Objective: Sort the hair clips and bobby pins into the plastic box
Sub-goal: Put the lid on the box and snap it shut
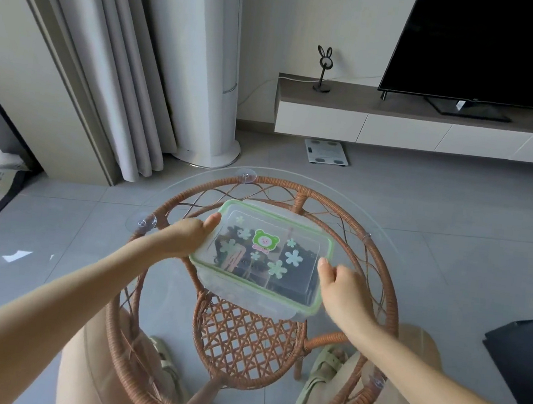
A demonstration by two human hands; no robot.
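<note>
A clear plastic box [298, 290] with a green-rimmed lid stands on the round glass top of a rattan table [393, 267]. The lid carries a green bear sticker and pale flower stickers. Dark hair clips and pins [298, 264] show dimly through it. My left hand [189, 235] grips the box's left edge, thumb on the lid. My right hand [340, 285] rests at the right edge, thumb on the lid's rim and fingers curled down the side.
Suction cups [146, 222] sit at the glass rim. My knees and sandalled feet show through the glass below. A white tower unit [213, 64], curtains, a bathroom scale [326, 152] and a TV cabinet [430, 130] stand beyond.
</note>
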